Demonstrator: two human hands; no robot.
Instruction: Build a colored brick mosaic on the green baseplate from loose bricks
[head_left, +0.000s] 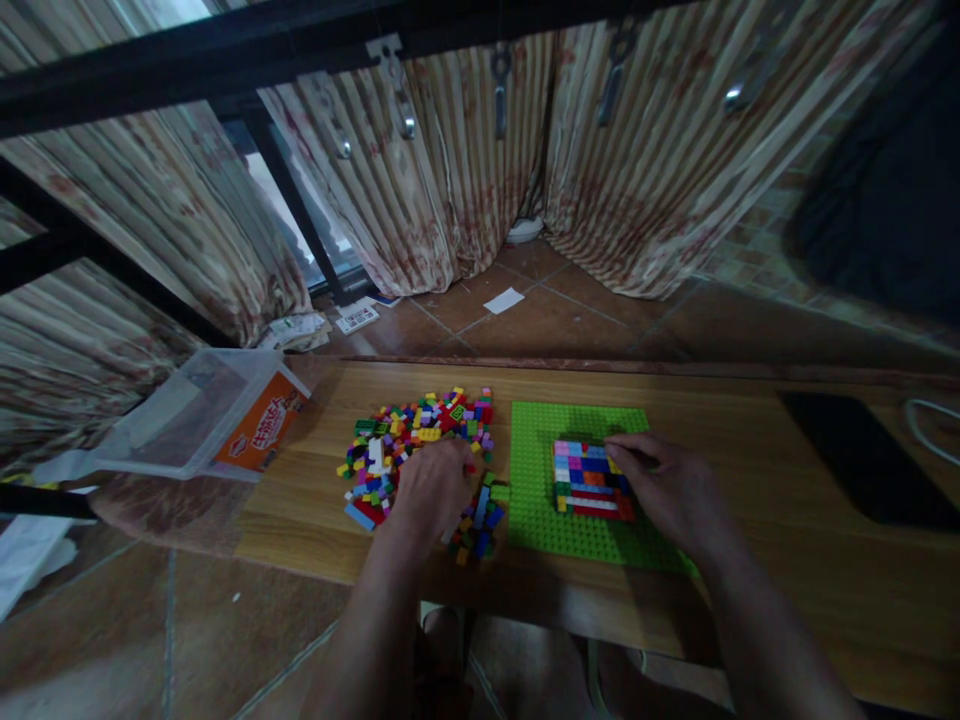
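Head view, looking down: a person seated at a low wooden table works with both bare hands over small building bricks. The left hand lies palm-down on the near right edge of the brick pile, a loose heap of many colours; its fingers curl into the heap, and whether they pinch a brick cannot be told from here, since the hand hides its own fingertips. The right hand rests at the right side of the block, a flat, nearly square slab of bricks laid in coloured rows that run left to right across the green baseplate. Its fingertips touch the block's top right corner, bent but not closed around anything; it seems to press or steady, not to grip.

The baseplate lies just right of the pile, their edges almost meeting, so the block sits between the two hands, nearer the right one, while the pile lies wholly under and beyond the left. A few stray bricks lie near the left wrist, beside the baseplate's near left corner.

To the far left a clear plastic tub with an orange label leans tipped at the table's end. A dark flat slab lies on the table to the right. Striped curtains hang behind, above a tiled floor.
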